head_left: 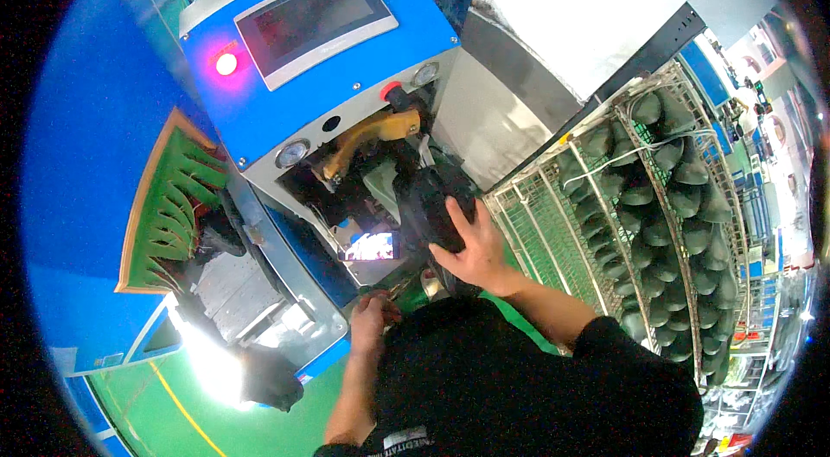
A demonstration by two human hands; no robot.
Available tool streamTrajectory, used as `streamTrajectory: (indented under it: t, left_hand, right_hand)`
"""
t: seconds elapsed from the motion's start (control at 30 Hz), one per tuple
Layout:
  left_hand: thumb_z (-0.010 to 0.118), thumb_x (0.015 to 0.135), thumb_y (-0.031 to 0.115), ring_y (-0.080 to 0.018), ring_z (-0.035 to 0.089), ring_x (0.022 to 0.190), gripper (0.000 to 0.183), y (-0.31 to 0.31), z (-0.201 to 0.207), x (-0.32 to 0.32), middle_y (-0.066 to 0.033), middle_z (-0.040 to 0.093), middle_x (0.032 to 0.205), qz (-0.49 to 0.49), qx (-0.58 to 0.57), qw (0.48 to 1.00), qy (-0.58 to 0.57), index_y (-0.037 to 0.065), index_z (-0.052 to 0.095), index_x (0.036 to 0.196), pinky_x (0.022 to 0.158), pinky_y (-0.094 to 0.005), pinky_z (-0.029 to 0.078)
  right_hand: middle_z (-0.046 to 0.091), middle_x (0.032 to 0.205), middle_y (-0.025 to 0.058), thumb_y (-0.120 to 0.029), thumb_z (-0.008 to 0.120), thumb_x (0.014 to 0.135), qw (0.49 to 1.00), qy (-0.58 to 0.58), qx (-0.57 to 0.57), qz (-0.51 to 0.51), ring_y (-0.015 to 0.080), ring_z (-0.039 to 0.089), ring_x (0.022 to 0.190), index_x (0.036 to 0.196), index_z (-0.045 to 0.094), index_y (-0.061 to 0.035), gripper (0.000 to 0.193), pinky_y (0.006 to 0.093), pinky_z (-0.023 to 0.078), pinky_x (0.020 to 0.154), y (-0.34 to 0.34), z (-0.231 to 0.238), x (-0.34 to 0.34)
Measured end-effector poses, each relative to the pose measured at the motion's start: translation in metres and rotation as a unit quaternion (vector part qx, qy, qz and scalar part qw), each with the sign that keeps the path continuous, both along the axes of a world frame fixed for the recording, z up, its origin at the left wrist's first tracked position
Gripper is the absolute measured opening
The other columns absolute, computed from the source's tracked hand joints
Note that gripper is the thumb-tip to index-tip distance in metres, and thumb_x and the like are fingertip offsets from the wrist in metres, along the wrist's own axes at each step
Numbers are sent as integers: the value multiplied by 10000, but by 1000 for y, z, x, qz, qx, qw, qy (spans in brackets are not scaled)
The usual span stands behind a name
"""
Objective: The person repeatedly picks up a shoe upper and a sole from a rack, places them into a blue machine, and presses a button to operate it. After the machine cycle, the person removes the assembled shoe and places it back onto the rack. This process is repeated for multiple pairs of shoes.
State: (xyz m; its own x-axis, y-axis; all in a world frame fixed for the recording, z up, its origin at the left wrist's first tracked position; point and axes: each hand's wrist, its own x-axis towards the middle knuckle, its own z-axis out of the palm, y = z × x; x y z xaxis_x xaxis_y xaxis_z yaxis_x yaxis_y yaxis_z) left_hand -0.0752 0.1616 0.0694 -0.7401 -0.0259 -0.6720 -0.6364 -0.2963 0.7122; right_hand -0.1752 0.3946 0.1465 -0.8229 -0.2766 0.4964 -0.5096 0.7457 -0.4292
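Note:
My right hand lies with its fingers and thumb spread on a bulky black object at the front of the blue machine. The kind of this dark object is hard to make out. Close to my body, lower left of it, my left hand is closed, its fingers curled. A thin, small thing shows by its fingertips, too unclear to name. Between the hands and the machine's opening, a small lit screen glows. Above it, a yellow curved metal arm reaches across the opening.
The machine's blue panel carries a dark display, a glowing button, a red knob and two gauges. A wire rack with rows of dark, rounded shoe-like shapes stands at right. At left is a lamp-lit metal tray.

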Motion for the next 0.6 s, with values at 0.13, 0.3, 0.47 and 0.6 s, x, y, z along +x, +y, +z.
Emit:
streamTrajectory:
  t: [0.13,0.3,0.47,0.6]
  left_hand:
    - [509,989,306,-252,684,764,436,12,19,-11,-171,680,955,-43,77,996,4,-35,525,1261,695,-350,539]
    - [390,995,606,-258,669,948,675,30,50,-22,-177,662,1091,-153,219,963,32,15,508,1299,835,-374,525]
    - [297,915,799,-241,593,1056,869,34,8,-13,-109,626,1184,-188,299,926,-131,90,517,1368,992,-376,455]
    - [396,940,734,-215,569,1141,792,26,15,0,-87,615,1277,-203,293,920,-163,81,542,1362,1016,-356,431]
  right_hand:
    - [444,1318,366,-248,821,746,999,13,-22,22,531,526,1136,1503,377,-63,897,505,481,940,20,-5,24]
    - [451,1289,353,-345,844,708,999,20,17,48,482,580,1056,1438,490,-132,838,480,539,856,37,-11,55]
    - [599,1235,272,-603,735,796,898,-413,-5,-148,379,594,1164,1336,504,69,892,413,440,1042,26,49,104]
    - [595,1283,257,-483,755,836,878,-478,-14,21,350,596,1187,1430,442,-6,823,420,421,1071,43,75,115]
